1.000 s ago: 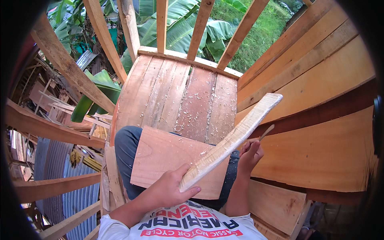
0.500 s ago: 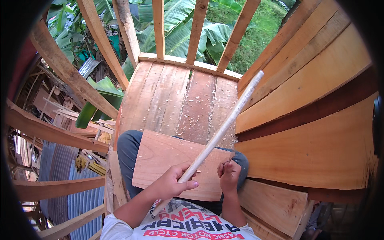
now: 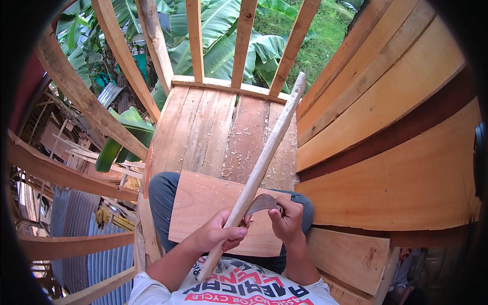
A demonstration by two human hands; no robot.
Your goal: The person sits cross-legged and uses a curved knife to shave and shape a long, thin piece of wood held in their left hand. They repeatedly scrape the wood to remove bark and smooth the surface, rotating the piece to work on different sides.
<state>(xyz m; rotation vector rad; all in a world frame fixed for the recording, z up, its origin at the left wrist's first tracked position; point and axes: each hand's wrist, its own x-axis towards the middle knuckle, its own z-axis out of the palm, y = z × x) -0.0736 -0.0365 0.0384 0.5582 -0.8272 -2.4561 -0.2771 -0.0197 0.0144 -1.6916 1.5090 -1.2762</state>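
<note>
A long pale wooden stick (image 3: 268, 152) slants from my lap up to the far right. My left hand (image 3: 221, 233) is wrapped round it near its lower end. In my right hand (image 3: 287, 219) is a small knife with a curved blade (image 3: 262, 203); my fist hides its handle. The blade lies against or very close to the stick's right side, just above my left hand. A flat wooden board (image 3: 203, 203) rests across my thighs under both hands.
Wood shavings lie over the plank floor (image 3: 208, 127) ahead of me. Upright wooden slats (image 3: 245, 43) stand at the front and left, with banana leaves beyond. Wide planks (image 3: 376, 183) form the right side. Corrugated metal sheets (image 3: 109, 269) lie below on the left.
My right hand has turned, bringing the curved blade up to the stick. The stick's far end has swung left and now stands steeper. My left hand still grips it.
</note>
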